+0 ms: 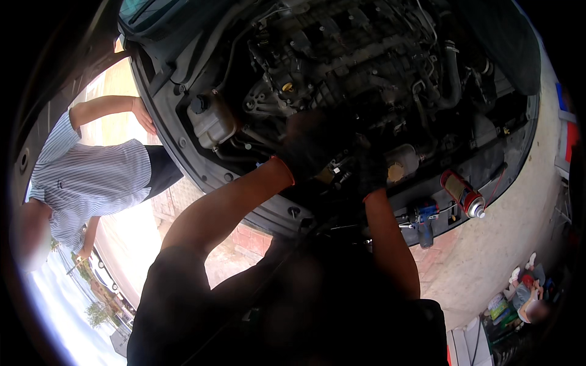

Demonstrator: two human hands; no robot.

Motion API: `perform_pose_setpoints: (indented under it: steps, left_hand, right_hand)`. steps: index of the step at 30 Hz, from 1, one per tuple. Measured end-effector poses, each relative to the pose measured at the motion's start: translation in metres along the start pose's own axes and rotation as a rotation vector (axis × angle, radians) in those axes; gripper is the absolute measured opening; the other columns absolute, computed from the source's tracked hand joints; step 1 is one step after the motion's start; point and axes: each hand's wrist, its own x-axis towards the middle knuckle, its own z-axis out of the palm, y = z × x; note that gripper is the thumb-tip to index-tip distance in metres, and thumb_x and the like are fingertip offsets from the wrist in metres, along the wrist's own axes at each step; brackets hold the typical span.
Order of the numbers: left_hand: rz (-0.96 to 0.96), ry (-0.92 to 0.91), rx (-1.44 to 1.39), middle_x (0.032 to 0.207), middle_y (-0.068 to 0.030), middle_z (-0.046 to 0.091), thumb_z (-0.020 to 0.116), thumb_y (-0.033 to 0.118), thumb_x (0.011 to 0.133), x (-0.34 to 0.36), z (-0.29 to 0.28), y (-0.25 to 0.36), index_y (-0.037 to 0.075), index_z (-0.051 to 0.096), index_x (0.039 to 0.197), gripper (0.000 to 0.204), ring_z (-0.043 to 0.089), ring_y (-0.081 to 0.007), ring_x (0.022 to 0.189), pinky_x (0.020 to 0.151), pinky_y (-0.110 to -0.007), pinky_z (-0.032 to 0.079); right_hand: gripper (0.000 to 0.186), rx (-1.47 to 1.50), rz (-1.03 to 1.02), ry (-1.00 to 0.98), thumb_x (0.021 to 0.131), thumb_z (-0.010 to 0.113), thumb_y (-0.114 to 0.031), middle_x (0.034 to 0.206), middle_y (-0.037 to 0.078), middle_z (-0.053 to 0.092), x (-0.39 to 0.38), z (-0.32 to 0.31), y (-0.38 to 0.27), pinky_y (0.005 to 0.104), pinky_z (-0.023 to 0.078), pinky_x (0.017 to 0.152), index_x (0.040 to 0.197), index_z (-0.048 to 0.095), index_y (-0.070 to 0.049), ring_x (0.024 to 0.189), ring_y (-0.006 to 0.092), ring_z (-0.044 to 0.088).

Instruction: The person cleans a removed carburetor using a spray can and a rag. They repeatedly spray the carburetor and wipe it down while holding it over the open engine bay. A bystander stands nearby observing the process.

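Note:
Both my hands wear dark gloves and reach into the front of an open car engine bay. My left hand (309, 147) is low among dark parts behind the front panel, its fingers lost in shadow. Close to its right, my right hand (370, 169) points down into the same gap, with its fingers also hidden. Between the two hands some small metallic parts (334, 170) catch the light. Just right of my right hand sits a pale plastic reservoir with a tan cap (395, 172). The engine (342, 67) fills the space beyond.
A red spray can (462, 193) and a blue-and-black cordless power driver (425, 221) lie on the front panel at right. A coolant tank (213, 124) stands at left. A person in a striped shirt (101, 171) leans on the left fender; another person (530, 299) sits far right.

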Motion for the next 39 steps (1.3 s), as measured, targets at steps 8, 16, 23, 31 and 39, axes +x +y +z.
perform_pose_setpoints:
  steps: [8,16,23,31,39]
  left_hand:
    - [-0.157,-0.018,0.066,0.129,-0.0159,0.066,0.060,0.021,0.092,0.012,0.008,0.014,0.005,0.066,0.128,0.040,0.064,-0.0276,0.118,0.094,-0.041,0.053]
    - [0.063,0.220,-0.106,0.134,-0.0109,0.065,0.062,0.019,0.091,0.002,0.024,-0.018,0.009,0.069,0.122,0.034,0.057,-0.0267,0.129,0.110,-0.044,0.042]
    - [0.153,0.056,0.012,0.133,-0.0038,0.064,0.067,0.025,0.086,0.005,0.027,-0.045,0.015,0.069,0.124,0.040,0.054,-0.0250,0.132,0.109,-0.044,0.040]
    - [-0.090,0.313,-0.364,0.128,-0.0159,0.060,0.067,0.019,0.082,-0.015,0.033,0.006,0.006,0.069,0.115,0.035,0.051,-0.0360,0.128,0.109,-0.053,0.038]
    - [0.060,0.229,0.014,0.123,-0.0114,0.064,0.068,0.024,0.081,-0.022,0.005,-0.044,0.010,0.069,0.117,0.039,0.057,-0.0325,0.122,0.104,-0.047,0.045]
  right_hand:
    - [0.033,-0.075,-0.135,-0.005,0.097,0.064,-0.020,0.109,0.005,0.074,-0.005,0.005,-0.001,0.0291,0.054,0.078,0.127,0.068,-0.006,0.093,0.0151,0.068]
    - [0.036,-0.649,-0.391,-0.007,0.096,0.065,-0.025,0.108,0.008,0.073,0.002,-0.002,-0.005,0.0316,0.053,0.085,0.127,0.069,-0.006,0.098,0.0152,0.067]
    - [0.038,-0.275,-0.079,0.043,0.092,0.071,-0.032,0.109,0.006,0.072,-0.011,0.011,-0.023,0.0314,0.052,0.085,0.117,0.073,-0.005,0.096,0.0145,0.066]
    - [0.036,-0.645,-0.378,-0.011,0.096,0.066,-0.030,0.109,0.008,0.073,0.006,0.001,-0.004,0.0307,0.052,0.087,0.119,0.071,-0.003,0.096,0.0158,0.068]
    - [0.038,-0.629,-0.360,-0.100,0.097,0.064,-0.031,0.113,0.011,0.073,0.003,-0.001,-0.007,0.0338,0.051,0.091,0.122,0.069,-0.002,0.101,0.0212,0.069]
